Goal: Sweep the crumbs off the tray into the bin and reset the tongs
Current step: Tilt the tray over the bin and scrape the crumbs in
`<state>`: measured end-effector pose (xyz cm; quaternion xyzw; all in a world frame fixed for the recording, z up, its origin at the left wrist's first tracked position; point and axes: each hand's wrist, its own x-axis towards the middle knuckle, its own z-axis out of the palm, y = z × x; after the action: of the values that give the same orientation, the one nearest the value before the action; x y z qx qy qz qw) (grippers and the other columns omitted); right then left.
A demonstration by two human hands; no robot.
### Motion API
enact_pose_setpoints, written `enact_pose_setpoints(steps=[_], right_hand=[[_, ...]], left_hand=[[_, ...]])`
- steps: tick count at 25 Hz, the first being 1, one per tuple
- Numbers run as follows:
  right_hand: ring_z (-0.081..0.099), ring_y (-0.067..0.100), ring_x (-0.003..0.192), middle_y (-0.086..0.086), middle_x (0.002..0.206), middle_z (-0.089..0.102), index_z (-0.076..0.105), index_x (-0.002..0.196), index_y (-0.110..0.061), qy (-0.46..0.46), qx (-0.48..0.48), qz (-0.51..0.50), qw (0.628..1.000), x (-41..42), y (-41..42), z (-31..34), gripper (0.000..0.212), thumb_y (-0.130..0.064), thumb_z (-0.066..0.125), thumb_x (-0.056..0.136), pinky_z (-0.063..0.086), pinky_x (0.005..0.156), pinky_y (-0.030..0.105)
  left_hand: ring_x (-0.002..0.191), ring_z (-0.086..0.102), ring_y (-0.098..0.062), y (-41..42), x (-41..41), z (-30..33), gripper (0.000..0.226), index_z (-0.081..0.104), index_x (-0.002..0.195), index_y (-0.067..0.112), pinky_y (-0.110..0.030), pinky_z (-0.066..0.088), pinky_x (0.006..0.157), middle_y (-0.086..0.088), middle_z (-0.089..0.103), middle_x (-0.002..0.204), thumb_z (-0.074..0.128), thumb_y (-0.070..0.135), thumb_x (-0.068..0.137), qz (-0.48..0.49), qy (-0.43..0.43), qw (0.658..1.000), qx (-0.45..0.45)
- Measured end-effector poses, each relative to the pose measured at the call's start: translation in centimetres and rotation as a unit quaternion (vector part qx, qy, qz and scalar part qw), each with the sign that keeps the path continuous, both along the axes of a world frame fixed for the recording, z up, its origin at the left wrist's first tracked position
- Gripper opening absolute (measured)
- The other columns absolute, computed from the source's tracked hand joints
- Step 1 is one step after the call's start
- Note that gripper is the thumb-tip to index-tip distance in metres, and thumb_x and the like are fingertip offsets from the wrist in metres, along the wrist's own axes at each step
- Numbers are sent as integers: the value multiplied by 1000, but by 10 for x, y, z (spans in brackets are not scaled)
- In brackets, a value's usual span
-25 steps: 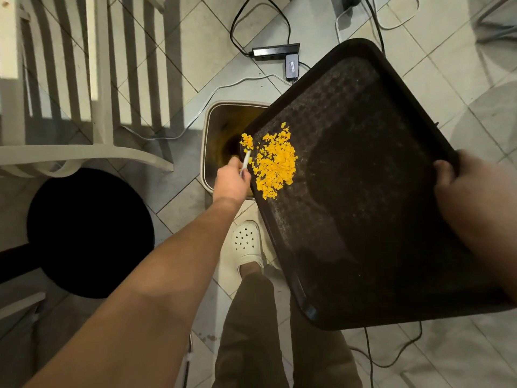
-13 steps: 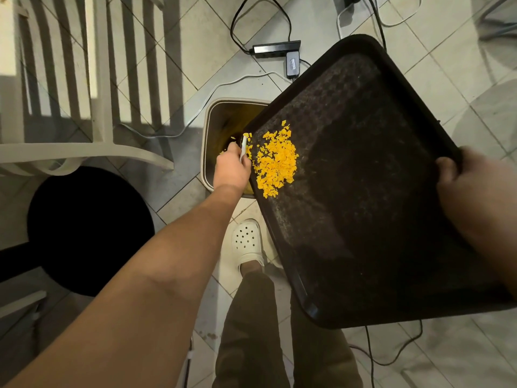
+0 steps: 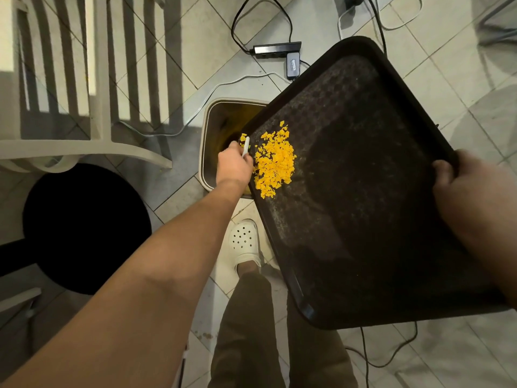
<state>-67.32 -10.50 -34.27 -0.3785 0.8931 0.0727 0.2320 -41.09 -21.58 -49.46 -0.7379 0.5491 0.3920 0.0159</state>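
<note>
Left grip (image 3: 234, 163): my fingers curl round a thin white tool (image 3: 246, 146) at the tray's low edge.
Right grip (image 3: 458, 180): clamps the far rim of my tray (image 3: 363, 191).
Tray: stiff, broad, tilted over the bin (image 3: 221, 121).
Crumbs (image 3: 275, 161): light, loose, heaped near the low edge; likely to scatter.

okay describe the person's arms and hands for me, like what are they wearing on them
Both arms are bare: no sleeves show on the left forearm or the right forearm. The left hand and right hand have no gloves, and no watch, rings or markings are visible.
</note>
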Motion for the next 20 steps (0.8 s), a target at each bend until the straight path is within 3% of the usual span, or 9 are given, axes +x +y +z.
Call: enact_pose_setpoints(steps=[6, 10, 14, 17, 20], right_hand=[[56, 45, 87, 25, 90, 59, 51, 101, -11, -1, -4, -6, 1000, 0, -2, 0, 28, -35, 38, 96, 49, 76, 51], [56, 45, 87, 25, 90, 59, 50, 102, -12, 3, -1, 0, 1000, -1, -2, -2, 29, -37, 37, 96, 49, 76, 53], [56, 45, 84, 24, 87, 58, 49, 99, -14, 9, -5, -3, 1000, -1, -1, -2, 28, -38, 37, 95, 49, 75, 53], [56, 45, 84, 25, 87, 58, 49, 99, -12, 10, -1, 5, 1000, -2, -2, -2, 29, -38, 37, 96, 49, 74, 51], [57, 45, 84, 24, 87, 59, 49, 100, -13, 15, -4, 2, 1000, -1, -2, -2, 30, -39, 36, 95, 49, 75, 51]], left_hand=[[76, 62, -32, 25, 14, 0, 14, 52, 98, 3, -35, 51, 68, -18, 64, 90, 49, 15, 93, -57, 21, 998, 1], [79, 62, -34, 15, 18, -4, 15, 53, 99, 3, -40, 53, 72, -17, 64, 91, 48, 16, 92, -25, -22, 999, -9], [74, 62, -33, 21, 17, -2, 13, 53, 97, 4, -41, 56, 72, -16, 64, 86, 49, 16, 92, -58, 21, 998, 7], [79, 63, -32, 19, 21, -3, 14, 52, 100, 4, -41, 55, 75, -17, 64, 90, 47, 16, 93, -40, -25, 999, -2], [79, 63, -30, 14, 15, -3, 17, 52, 104, 5, -36, 53, 73, -15, 64, 94, 47, 19, 95, -48, 6, 999, -24]])
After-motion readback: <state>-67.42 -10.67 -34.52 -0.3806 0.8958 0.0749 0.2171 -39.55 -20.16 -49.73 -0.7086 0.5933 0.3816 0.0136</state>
